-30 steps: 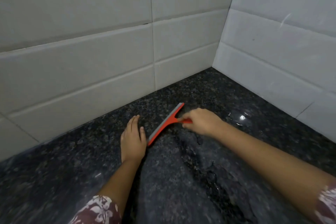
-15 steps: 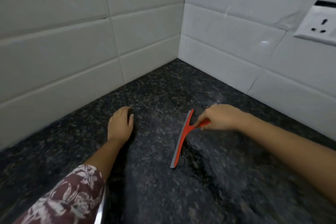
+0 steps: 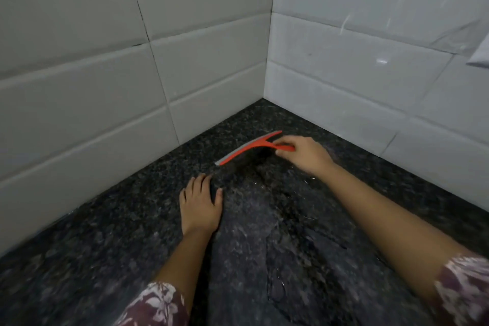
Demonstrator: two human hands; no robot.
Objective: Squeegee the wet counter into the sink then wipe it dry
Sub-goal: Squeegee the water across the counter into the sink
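A red squeegee (image 3: pixel 248 147) with a grey rubber blade lies on the dark speckled granite counter (image 3: pixel 105 246), close to the tiled corner. My right hand (image 3: pixel 304 153) grips its red handle from the right. The blade runs diagonally, its low end pointing left toward me. My left hand (image 3: pixel 201 206) rests flat on the counter just in front of the blade's left end, fingers straight. A wet, glossy streak of water (image 3: pixel 277 233) spreads over the counter between my forearms. No sink is in view.
White tiled walls (image 3: pixel 105 87) meet in a corner behind the squeegee. The corner of a white wall socket (image 3: pixel 480 55) shows at the right edge. Floral sleeves cover both my upper forearms.
My right hand has carried the squeegee back toward the wall corner and turned the blade from near-upright to slanting left. My left hand stays flat on the counter.
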